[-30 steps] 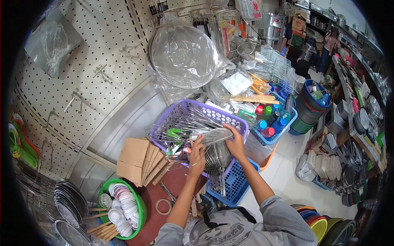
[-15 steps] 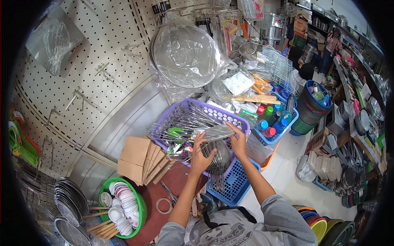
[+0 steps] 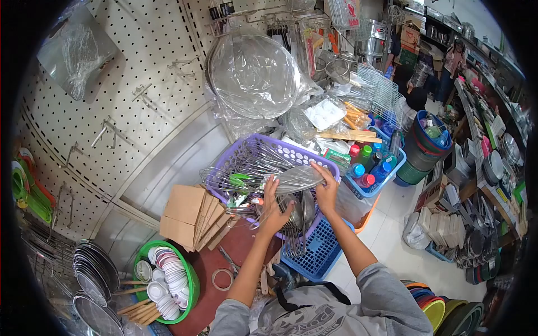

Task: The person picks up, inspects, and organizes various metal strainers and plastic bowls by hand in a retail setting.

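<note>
Over the purple basket [image 3: 255,141], I hold a long, greyish package in clear plastic [image 3: 298,180] between both hands. My left hand [image 3: 272,211] has its fingers at the package's left end, thumb standing apart. My right hand [image 3: 326,190] grips the right end with its fingers along the top edge. What lies inside the plastic is hard to make out. Several wire whisks [image 3: 255,162] fill the basket, along with a bright green utensil [image 3: 239,180]. Below my hands, metal ladles or similar utensils [image 3: 302,215] hang over the basket's near side.
A blue basket [image 3: 314,255] sits beneath the purple one. Folded cardboard [image 3: 184,210] stands to the left, near a green tub of white spoons and cups [image 3: 193,280]. Colourful-capped bottles [image 3: 367,168] fill a blue crate at right. A tape roll [image 3: 222,279] lies on the red surface.
The package has turned slightly in my hands and its plastic looks wider now. My right hand has shifted a little upward. The metal utensils under my hands show more spread out.
</note>
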### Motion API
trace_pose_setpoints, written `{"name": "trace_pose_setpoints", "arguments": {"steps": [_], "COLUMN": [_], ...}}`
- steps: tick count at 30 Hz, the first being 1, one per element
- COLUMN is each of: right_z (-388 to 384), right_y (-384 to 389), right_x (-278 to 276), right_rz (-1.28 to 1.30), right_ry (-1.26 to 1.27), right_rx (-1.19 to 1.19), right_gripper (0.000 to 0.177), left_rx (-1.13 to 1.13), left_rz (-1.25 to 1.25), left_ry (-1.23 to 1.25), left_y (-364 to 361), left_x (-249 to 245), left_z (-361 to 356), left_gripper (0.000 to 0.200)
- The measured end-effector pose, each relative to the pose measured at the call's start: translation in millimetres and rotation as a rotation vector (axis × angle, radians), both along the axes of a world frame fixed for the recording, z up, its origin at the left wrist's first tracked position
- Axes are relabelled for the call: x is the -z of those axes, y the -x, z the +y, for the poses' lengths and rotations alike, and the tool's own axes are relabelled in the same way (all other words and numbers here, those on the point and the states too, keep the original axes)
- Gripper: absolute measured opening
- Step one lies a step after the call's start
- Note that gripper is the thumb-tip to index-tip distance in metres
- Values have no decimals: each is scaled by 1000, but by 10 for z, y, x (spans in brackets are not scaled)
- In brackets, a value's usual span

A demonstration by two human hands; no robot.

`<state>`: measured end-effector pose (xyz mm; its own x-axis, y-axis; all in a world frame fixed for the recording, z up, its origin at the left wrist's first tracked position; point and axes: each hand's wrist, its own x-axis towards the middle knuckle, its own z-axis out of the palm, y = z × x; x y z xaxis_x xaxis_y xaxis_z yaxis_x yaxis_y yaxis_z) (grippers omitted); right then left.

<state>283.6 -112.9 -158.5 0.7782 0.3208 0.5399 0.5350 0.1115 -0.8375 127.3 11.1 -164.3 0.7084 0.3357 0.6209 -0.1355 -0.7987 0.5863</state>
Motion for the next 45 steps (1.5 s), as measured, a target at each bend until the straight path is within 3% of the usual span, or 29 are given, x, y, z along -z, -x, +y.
{"name": "trace_pose_setpoints", "arguments": {"steps": [5,9,10,11,12,13,16,19,20,23,24,27,28,31,32,34,45], "right_z": [-151,-246,-262,-306,-351,-395,-515,-627,-608,-514,-464,-378,-342,-106,64,237,776], "right_y": [-145,-222,-304,-326,-329,-332,-349,-132,-110,54,115,417,507,710,768,954,2239], "right_x": [-646,-1172,-1134,-1172,-1222,-1248,-1177,-1207,-1203,-1040,-995,-1179,-1251,-1208,-998,-994,-1287], "right_rz": [-227,-238,-389,-374,-358,-341,-180,270,302,349,366,447,511,430,176,158,-273], "right_ry": [206,492,501,563,624,685,727,538,577,432,405,373,416,447,370,358,405], "right_rx": [2,-44,-23,-38,-54,-70,-320,-677,-767,-953,-999,-1113,-1136,-1147,-1009,-1053,-1019], "right_gripper": [39,27,24,26,28,30,46,64,76,79,81,79,77,65,51,46,37], "left_rx": [75,161,198,234,154,186,300,183,187,67,112,39,-4,-90,-85,-131,-461], "left_rz": [25,20,10,0,19,43,41,195,140,253,232,261,237,221,200,232,156], "left_ry": [106,402,492,581,465,520,783,674,723,456,642,611,440,706,664,664,770], "left_y": [26,-48,-51,-45,-51,2,134,280,372,651,730,1052,1167,1494,1615,1871,3272], "left_x": [-129,-221,-263,-306,-265,-432,-692,-823,-918,-1230,-1240,-1578,-1597,-1690,-1683,-1741,-1669], "left_z": [-56,-99,-94,-83,-19,-39,-63,106,64,102,153,162,199,262,322,366,331], "left_gripper": [76,75,74,73,70,69,67,61,57,56,54,51,43,36,33,32,29]}}
